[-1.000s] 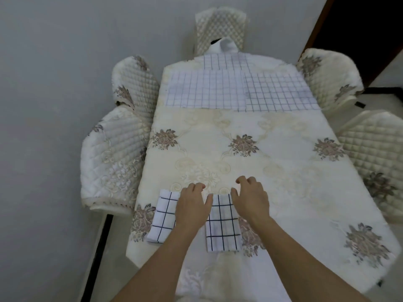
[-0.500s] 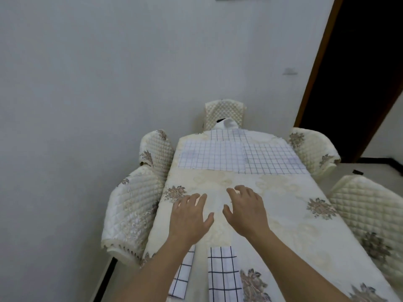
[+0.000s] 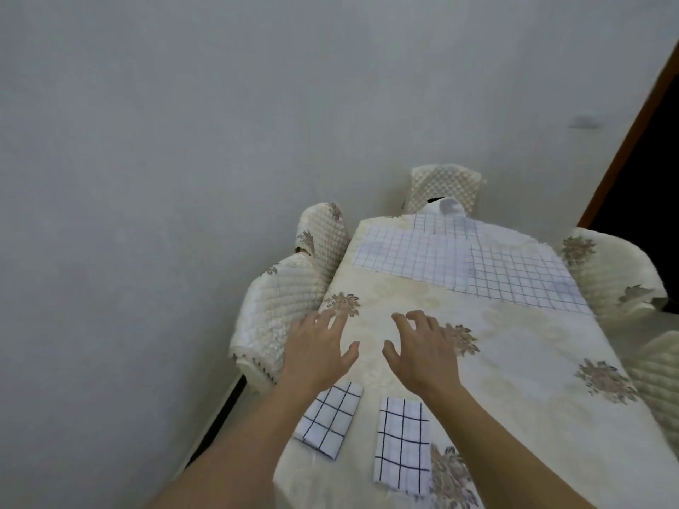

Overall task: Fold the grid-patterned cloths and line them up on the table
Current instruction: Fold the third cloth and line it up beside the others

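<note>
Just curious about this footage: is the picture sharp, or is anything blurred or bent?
Head view: left hand and right hand blur at the fingers, likely motion; the folded white black-grid cloths look crisp; the cream floral-clothed table looks skewed, likely the wide-angle lens; light soft, shadows faint.

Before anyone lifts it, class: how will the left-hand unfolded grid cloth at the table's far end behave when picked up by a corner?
The unfolded grid cloth lies flat against the table, so it will probably hang limp. It looks thin, so likely light. Its edge meets a neighbouring grid cloth, which might shift with it.
</note>
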`<state>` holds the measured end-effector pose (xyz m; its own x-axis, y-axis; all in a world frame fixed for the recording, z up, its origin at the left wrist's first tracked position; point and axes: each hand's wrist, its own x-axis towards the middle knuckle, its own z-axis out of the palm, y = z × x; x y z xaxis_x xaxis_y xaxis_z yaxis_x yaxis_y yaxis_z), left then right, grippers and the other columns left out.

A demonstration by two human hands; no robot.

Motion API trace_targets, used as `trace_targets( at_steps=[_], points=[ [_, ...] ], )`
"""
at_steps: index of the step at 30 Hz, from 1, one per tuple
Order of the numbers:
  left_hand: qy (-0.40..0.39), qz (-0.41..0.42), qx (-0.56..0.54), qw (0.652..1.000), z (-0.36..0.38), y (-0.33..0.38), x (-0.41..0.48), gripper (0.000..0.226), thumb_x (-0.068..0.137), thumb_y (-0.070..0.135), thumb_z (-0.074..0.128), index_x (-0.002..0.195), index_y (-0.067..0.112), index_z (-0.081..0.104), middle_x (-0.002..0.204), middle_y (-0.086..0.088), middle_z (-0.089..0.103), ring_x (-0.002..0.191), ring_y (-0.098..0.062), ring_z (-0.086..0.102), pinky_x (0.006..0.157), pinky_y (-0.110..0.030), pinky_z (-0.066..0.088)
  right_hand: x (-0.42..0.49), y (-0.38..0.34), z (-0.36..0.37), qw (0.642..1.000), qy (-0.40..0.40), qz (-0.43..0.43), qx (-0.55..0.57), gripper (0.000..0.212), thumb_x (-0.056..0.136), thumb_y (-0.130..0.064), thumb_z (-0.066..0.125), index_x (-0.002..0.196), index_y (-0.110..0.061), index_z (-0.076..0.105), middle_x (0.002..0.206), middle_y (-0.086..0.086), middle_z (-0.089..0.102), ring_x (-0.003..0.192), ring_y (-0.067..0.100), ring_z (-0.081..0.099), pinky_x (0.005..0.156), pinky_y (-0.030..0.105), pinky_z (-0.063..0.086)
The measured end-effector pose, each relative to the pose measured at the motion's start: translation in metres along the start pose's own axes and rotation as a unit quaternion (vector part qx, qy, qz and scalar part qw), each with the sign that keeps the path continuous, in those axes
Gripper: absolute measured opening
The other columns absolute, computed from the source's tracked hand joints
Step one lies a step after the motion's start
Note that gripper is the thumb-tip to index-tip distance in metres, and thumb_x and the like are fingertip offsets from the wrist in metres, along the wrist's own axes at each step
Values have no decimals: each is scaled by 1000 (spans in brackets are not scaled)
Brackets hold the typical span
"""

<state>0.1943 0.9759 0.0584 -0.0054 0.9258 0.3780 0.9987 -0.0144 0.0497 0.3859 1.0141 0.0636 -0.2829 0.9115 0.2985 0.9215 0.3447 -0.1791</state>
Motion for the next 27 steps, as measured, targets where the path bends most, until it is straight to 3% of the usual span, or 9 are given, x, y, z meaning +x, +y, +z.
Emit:
trace_targets(
  at_steps=[5, 10, 15, 20, 27],
  points=[
    [-8, -90, 31, 995, -16, -57, -41, 56, 84, 58, 42, 117, 19, 65, 114, -1, 68, 99, -27, 63, 81, -44, 51, 9, -60, 24, 996, -22, -78, 35, 47, 88, -43, 58, 130, -22, 58, 128, 8, 60, 116, 29, 56, 94, 44, 45],
    [-36, -186, 73, 979, -43, -113, -91, 55, 89, 57, 41, 131, 25, 57, 125, 2, 64, 109, -26, 59, 88, -41, 48, 15, -130, 41, 983, -33, -163, 75, 41, 87, -39, 60, 123, -20, 61, 121, 9, 62, 111, 30, 57, 90, 44, 46],
    [-71, -254, 103, 959, -67, -157, -130, 77, 83, 66, 16, 136, 23, 52, 135, 0, 57, 121, -25, 52, 97, -41, 43, 18, -193, 55, 967, -52, -225, 104, 43, 87, -42, 59, 126, -22, 59, 123, 8, 61, 110, 30, 58, 90, 44, 46],
    [-70, -278, 121, 950, -68, -198, -151, 69, 88, 63, 28, 141, 23, 48, 139, 0, 55, 121, -24, 52, 95, -41, 44, 26, -240, 72, 959, -67, -253, 107, 40, 88, -39, 57, 124, -19, 59, 125, 7, 59, 111, 29, 56, 90, 43, 44],
    [-48, -257, 105, 960, -47, -272, -141, 67, 87, 60, 32, 131, 17, 59, 130, -5, 62, 111, -27, 59, 86, -43, 50, 57, -302, 107, 959, -84, -254, 97, 39, 90, -42, 52, 123, -22, 55, 121, 6, 58, 112, 27, 53, 93, 42, 44]
  ],
)
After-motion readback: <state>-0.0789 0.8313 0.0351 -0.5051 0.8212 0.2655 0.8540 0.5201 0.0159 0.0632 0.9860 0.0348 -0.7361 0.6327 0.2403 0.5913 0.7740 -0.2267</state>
